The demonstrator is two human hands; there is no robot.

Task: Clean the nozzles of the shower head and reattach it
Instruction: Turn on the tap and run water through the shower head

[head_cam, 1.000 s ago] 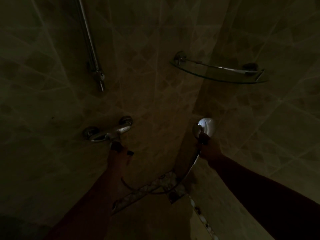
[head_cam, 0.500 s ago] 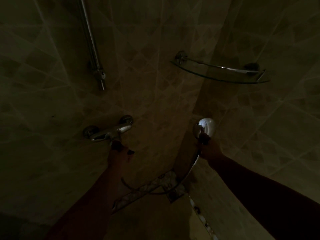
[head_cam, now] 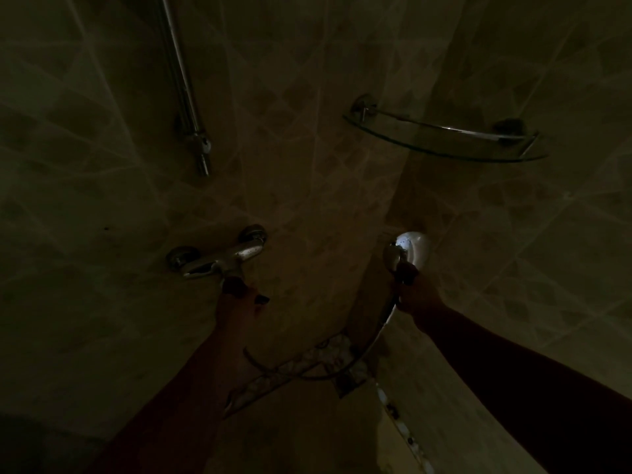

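A dim shower corner of beige patterned tiles. The right hand (head_cam: pixel 419 297) grips the handle of the round chrome shower head (head_cam: pixel 412 249), which sticks up above the fingers near the corner. The left hand (head_cam: pixel 236 302) pinches the lever under the chrome wall mixer tap (head_cam: pixel 219 258).

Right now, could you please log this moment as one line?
left hand on mixer tap lever | right hand holds shower head | hose slack
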